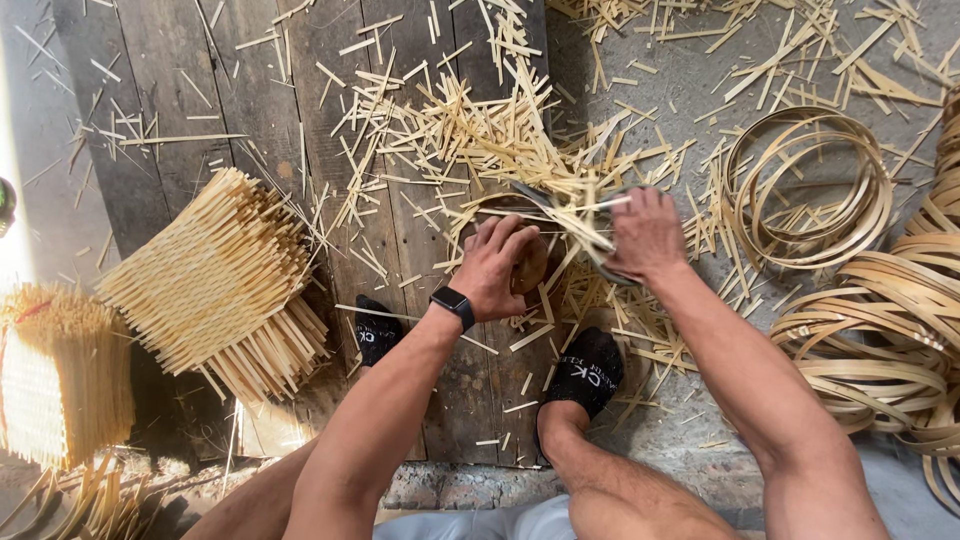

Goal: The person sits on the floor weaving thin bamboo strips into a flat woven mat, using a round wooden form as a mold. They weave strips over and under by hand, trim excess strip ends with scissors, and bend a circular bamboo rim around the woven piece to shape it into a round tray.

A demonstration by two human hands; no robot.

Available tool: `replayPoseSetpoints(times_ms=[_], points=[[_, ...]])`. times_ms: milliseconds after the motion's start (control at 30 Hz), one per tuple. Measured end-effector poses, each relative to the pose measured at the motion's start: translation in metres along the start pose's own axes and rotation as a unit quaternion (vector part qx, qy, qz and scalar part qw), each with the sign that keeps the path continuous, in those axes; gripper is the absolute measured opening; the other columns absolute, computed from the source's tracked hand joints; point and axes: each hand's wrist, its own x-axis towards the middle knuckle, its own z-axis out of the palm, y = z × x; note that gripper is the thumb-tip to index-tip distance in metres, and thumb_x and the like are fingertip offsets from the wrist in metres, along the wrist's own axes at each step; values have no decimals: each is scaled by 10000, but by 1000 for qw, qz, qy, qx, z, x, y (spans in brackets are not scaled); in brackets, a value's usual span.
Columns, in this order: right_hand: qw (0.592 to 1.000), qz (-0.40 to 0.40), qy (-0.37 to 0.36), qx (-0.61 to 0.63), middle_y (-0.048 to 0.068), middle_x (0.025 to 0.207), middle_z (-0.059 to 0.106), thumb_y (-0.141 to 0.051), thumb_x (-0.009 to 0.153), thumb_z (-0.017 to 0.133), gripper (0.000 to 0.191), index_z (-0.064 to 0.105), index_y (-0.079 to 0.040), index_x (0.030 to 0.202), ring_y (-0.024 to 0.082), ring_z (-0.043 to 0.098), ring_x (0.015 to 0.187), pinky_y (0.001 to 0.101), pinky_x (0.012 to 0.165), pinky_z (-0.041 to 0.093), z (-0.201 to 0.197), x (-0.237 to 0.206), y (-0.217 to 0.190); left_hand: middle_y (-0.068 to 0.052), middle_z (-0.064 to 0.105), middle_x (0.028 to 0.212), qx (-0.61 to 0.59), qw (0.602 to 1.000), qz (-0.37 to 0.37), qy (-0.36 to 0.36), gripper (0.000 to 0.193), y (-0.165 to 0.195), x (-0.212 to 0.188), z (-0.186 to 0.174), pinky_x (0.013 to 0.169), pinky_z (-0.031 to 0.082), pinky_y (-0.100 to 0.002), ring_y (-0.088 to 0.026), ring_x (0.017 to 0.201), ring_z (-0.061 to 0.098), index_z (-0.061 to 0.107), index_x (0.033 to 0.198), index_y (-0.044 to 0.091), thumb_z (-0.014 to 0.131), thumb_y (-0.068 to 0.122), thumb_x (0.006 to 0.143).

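My left hand, with a black watch on its wrist, presses down on a brown wooden block set on dark planks. My right hand grips a curved metal blade by its handle, close to the block. A thin pale bamboo strip lies between the two hands, across the blade. Short cut bamboo slivers are piled just beyond both hands. My two feet in black socks rest below the hands.
A neat stack of cut bamboo sticks lies at the left, with a second bundle at the far left edge. Coiled bamboo strips and more loops sit on the grey floor to the right.
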Motion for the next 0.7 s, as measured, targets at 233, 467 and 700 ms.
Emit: replayPoseSetpoints(times_ms=[233,467,700], points=[[975,17,-214,64,69,860,557,-314,1041,577,215,564,-109,982,176,549,761,336,614,497,-1,-8,14,-226,275,1491,-7,994,1,108,1237,6,-8,13,1058,275,-711,-456,1388,236,293,1456,110,963,214,422],[1000,-1,-21,-5,88,676,558,-381,600,777,394,611,-57,751,197,533,584,314,493,454,3,3,-4,-157,342,1474,-20,989,-122,80,1179,25,-7,35,1098,335,-612,-396,1382,308,310,1515,208,943,257,521],[986,-10,-158,43,83,779,575,-294,878,705,290,614,-104,679,155,543,652,295,490,441,8,-10,17,-121,364,1472,23,998,-50,-3,1097,8,-11,10,1106,308,-600,-378,1403,307,383,1444,230,910,186,483]])
